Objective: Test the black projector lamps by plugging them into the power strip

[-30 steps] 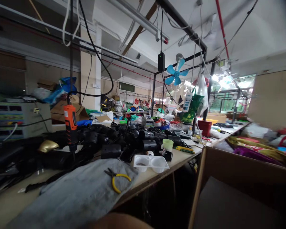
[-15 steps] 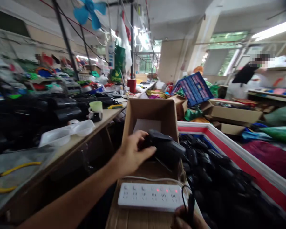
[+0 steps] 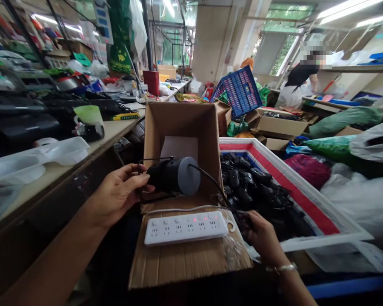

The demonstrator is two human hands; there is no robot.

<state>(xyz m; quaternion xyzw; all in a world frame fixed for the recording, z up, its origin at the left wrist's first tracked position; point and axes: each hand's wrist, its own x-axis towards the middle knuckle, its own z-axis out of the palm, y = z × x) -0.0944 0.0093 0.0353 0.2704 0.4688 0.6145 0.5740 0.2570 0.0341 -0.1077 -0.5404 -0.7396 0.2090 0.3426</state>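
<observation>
My left hand (image 3: 127, 187) grips a black cylindrical device (image 3: 166, 176) by its left end, thumb on the near side. The device lies sideways in front of an open cardboard box (image 3: 151, 127), its round grey end facing right. From that end a black cord (image 3: 212, 177) runs down to my right hand (image 3: 263, 233). The fingers there are closed round a dark part of the cord; whether it is a plug or a bundle cannot be made out. Between the hands, a white power strip (image 3: 185, 229) rests on a cardboard flap (image 3: 185, 267), with several red lights lit.
Right of the box stands a white-rimmed bin (image 3: 306, 204) holding many small black items (image 3: 249, 182). A bench on the left carries clear plastic trays (image 3: 64, 153), a green-and-black cup (image 3: 89, 121) and black housings (image 3: 25, 127). A person (image 3: 298, 78) stands at the back right.
The device has turned so its grey end shows, and it sits further left in view. My right hand has moved up and right, drawing the cord out. The view has tilted down and shifted right.
</observation>
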